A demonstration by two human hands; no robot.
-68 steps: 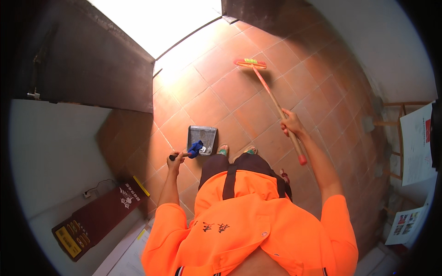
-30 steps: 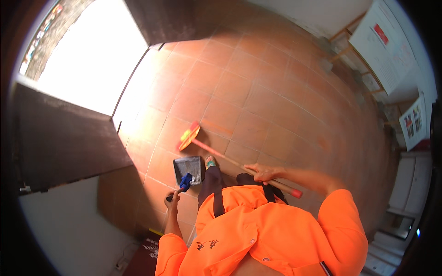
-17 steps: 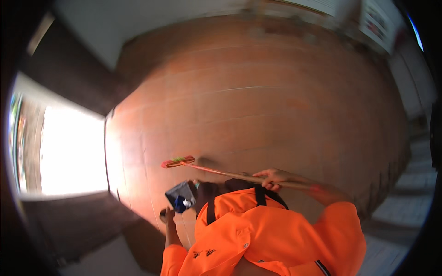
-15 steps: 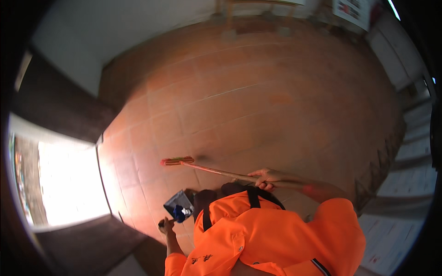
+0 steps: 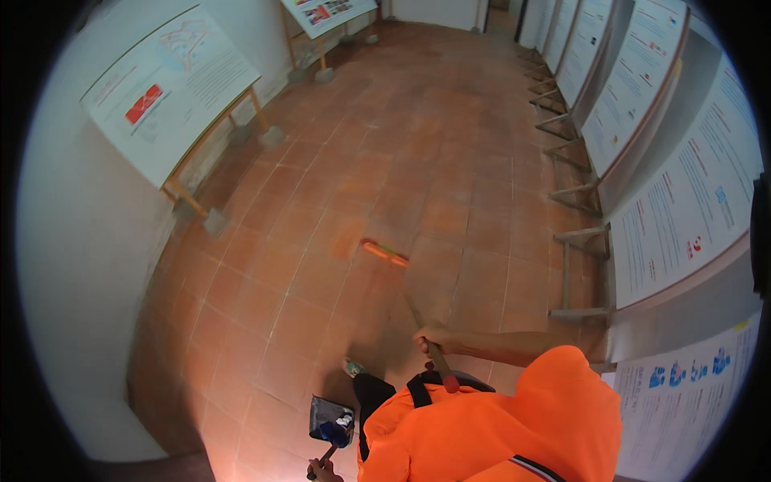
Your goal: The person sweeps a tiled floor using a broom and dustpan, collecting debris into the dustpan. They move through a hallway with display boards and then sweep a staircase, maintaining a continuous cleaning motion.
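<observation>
My right hand (image 5: pixel 432 337) is closed around the wooden stick of a broom, whose red-tipped end shows behind the hand. The broom head (image 5: pixel 385 253), orange-red with a green strip, is at the tiled floor ahead of me, a little blurred. Low on the left, my left hand (image 5: pixel 323 471) grips the dark handle of a dustpan (image 5: pixel 320 408). In the grey pan are a dark blue piece and some crumpled white scraps (image 5: pixel 345 420). The dustpan is beside my leg; whether it touches the floor I cannot tell.
Display boards (image 5: pixel 638 76) on wooden stands line the right side, their feet reaching onto the tiles. Another board (image 5: pixel 173 96) leans on legs with grey blocks along the left wall. Red-brown floor tiles (image 5: pixel 321 265) run between them. A shoe (image 5: pixel 353 367) shows below me.
The view has turned right, away from the bright doorway, to face along the room. The broom head has swung from my left to ahead of me. Both hands keep their holds.
</observation>
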